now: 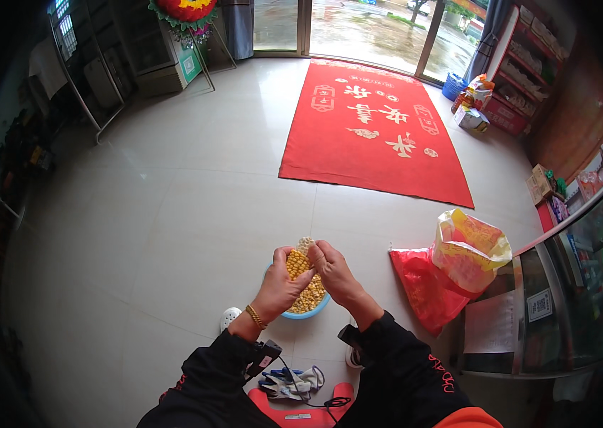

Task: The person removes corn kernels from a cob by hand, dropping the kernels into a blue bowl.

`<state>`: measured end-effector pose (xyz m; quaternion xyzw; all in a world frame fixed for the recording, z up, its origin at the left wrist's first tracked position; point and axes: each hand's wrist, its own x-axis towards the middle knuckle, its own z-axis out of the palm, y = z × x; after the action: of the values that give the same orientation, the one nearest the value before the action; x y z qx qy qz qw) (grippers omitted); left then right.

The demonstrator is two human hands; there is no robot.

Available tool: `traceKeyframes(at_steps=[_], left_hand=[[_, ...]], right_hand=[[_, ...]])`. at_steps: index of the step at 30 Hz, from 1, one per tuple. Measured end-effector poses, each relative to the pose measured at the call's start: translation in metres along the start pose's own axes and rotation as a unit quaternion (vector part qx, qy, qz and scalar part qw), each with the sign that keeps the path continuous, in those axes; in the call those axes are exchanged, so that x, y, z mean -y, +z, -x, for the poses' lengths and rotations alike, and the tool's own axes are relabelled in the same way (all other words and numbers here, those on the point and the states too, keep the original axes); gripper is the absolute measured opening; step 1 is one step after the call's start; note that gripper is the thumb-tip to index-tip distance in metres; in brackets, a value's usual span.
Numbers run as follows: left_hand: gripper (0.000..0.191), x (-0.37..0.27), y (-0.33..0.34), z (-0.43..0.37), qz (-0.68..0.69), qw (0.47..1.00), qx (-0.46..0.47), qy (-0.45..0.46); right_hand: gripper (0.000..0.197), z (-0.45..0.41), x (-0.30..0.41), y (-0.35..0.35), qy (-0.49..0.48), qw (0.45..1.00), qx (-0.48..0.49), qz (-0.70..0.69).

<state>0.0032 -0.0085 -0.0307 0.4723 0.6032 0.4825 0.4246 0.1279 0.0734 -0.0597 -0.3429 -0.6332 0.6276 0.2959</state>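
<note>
An ear of dried corn (298, 263), yellow with a pale bare part of cob at its upper end, is held over a light blue basin (306, 314). Around its left side my left hand (280, 281) is closed, with a gold-coloured bracelet at the wrist. My right hand (332, 268) grips the cob from the right, its thumb and fingers near the bare part. Loose corn kernels (309, 297) lie in the basin beneath; my hands hide part of them and the basin's far rim.
An open red and yellow sack (443, 267) stands at the right, beside a glass display case (574, 305). Work gloves (292, 382) and a cable lie by a red stool (301, 413) between my legs. A red mat (365, 134) covers floor near the glass doors.
</note>
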Motion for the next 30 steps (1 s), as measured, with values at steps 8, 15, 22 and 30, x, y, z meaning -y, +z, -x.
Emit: traceKeyframes(at_steps=[8, 15, 22, 30], left_hand=[[0.045, 0.009, 0.004, -0.002, 0.013, 0.999, -0.038, -0.006], [0.048, 0.004, 0.006, -0.003, -0.106, 0.991, -0.08, 0.023], [0.046, 0.019, 0.001, -0.005, -0.073, 0.995, -0.07, 0.014], [0.032, -0.01, -0.011, -0.005, 0.256, 0.951, -0.108, -0.137]], right_hand=[[0.028, -0.001, 0.003, 0.009, 0.019, 0.989, -0.023, -0.142], [0.03, -0.008, -0.014, 0.01, 0.055, 0.991, -0.117, 0.042], [0.021, -0.001, 0.004, 0.01, 0.034, 0.993, -0.108, 0.014], [0.013, -0.005, 0.005, -0.007, 0.174, 0.977, -0.097, -0.078]])
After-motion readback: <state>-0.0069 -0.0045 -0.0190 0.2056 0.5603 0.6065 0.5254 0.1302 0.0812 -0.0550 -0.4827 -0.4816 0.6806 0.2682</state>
